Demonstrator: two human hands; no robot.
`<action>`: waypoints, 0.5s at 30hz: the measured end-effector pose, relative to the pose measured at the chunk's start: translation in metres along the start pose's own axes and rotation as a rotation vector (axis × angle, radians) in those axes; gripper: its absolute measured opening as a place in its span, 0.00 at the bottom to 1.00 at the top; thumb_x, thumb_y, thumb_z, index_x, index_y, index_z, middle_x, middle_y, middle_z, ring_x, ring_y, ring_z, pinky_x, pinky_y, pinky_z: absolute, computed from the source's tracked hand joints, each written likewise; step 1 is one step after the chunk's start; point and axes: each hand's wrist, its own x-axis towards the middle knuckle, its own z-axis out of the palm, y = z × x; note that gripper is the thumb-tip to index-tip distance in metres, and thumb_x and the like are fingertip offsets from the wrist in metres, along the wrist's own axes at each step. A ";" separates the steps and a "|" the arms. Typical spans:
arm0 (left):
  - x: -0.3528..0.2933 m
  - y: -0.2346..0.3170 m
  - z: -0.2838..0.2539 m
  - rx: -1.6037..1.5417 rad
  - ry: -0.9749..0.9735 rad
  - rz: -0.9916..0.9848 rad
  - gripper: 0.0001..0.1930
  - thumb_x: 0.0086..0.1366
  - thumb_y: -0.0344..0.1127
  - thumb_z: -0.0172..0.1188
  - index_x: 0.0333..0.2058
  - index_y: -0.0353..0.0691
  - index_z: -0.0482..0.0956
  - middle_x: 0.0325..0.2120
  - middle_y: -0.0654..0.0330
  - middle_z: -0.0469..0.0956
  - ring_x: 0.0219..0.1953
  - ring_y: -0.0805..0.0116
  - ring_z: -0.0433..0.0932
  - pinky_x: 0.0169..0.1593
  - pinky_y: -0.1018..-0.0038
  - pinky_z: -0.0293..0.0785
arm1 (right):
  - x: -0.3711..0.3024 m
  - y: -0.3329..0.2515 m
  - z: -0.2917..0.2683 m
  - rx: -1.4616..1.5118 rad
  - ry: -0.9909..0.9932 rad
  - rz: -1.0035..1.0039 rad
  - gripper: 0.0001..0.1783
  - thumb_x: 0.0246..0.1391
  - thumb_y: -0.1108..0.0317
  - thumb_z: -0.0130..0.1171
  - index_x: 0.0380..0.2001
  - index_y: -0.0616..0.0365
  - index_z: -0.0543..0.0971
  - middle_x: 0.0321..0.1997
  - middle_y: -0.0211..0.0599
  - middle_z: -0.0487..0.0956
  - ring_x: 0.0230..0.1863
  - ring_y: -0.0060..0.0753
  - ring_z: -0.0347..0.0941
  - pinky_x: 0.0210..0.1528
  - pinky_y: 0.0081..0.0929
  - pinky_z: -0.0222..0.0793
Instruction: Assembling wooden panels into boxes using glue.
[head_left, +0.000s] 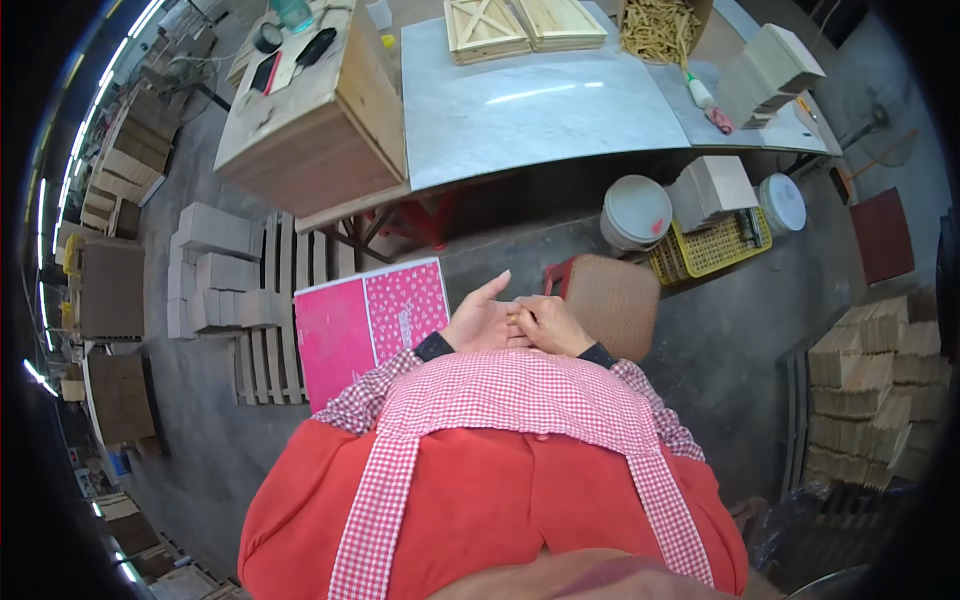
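Note:
My left hand (478,318) is held in front of my chest with the palm up and the fingers spread. My right hand (548,326) lies against it, its fingertips pinching at a gold ring (514,319) on a finger of the left hand. Both hands hover above the dark floor, just in front of my red top and red-and-white checked apron (500,400). A woven brown stool (612,300) stands just beyond the right hand.
A grey worktable (530,105) carries slatted wooden panels (522,25) and a box of wood sticks (660,30). A wooden crate (310,120), pink box (365,320), white buckets (636,212), yellow basket (712,248) and wood stacks (870,390) surround me.

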 end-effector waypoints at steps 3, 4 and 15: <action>0.007 0.056 0.009 -0.008 0.052 -0.001 0.35 0.66 0.59 0.45 0.55 0.29 0.63 0.53 0.43 0.69 0.55 0.53 0.69 0.60 0.61 0.64 | 0.053 0.007 -0.008 0.120 0.000 0.005 0.12 0.51 0.68 0.49 0.30 0.66 0.78 0.33 0.54 0.79 0.35 0.55 0.76 0.39 0.42 0.72; 0.010 0.070 0.017 0.066 0.143 0.049 0.34 0.66 0.58 0.46 0.54 0.30 0.64 0.52 0.45 0.70 0.54 0.55 0.70 0.59 0.63 0.65 | 0.065 0.018 -0.011 0.212 0.104 0.009 0.12 0.51 0.68 0.49 0.31 0.65 0.78 0.34 0.54 0.79 0.37 0.55 0.76 0.39 0.42 0.72; 0.077 0.245 0.055 0.681 0.574 0.172 0.26 0.70 0.48 0.46 0.57 0.33 0.65 0.53 0.50 0.70 0.55 0.62 0.70 0.57 0.67 0.66 | 0.075 0.372 -0.030 -0.596 -0.089 0.720 0.27 0.60 0.50 0.38 0.42 0.60 0.78 0.51 0.49 0.75 0.55 0.50 0.69 0.59 0.51 0.59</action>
